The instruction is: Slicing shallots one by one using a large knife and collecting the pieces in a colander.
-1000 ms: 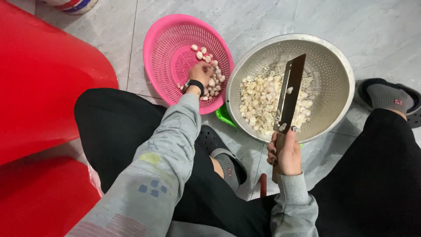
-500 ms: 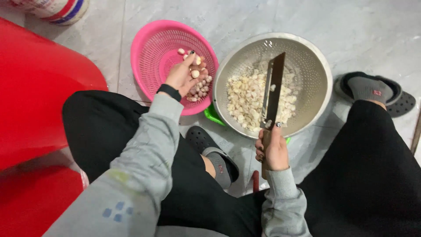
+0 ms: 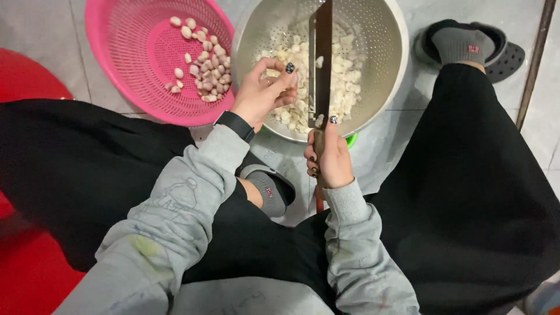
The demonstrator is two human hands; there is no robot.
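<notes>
Your left hand (image 3: 262, 93) moved from pink basket (image 3: 116, 87), 10 o'clock, to steel colander (image 3: 379, 70) rim, fingers pinching garlic clove (image 3: 272, 74). Right hand (image 3: 330, 158) keeps fist around cleaver (image 3: 321, 58), blade over peeled garlic at 12 o'clock.

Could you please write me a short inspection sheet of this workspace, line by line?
Surface: grey tiled floor; the person sits low over it.
Work things: metal colander with pale peeled garlic cloves; pink basket with a smaller heap of cloves; cleaver, blade held over the colander.
Clutter: a green thing peeks from under the colander's rim, too hidden to tell.
Hands: left hand over the colander's near edge, fingers curled, contents not visible; right hand gripping the cleaver's handle.
Cables: nothing seen.
Surroundings: red plastic shape at the left edge; grey socks, dark slipper upper right.
</notes>
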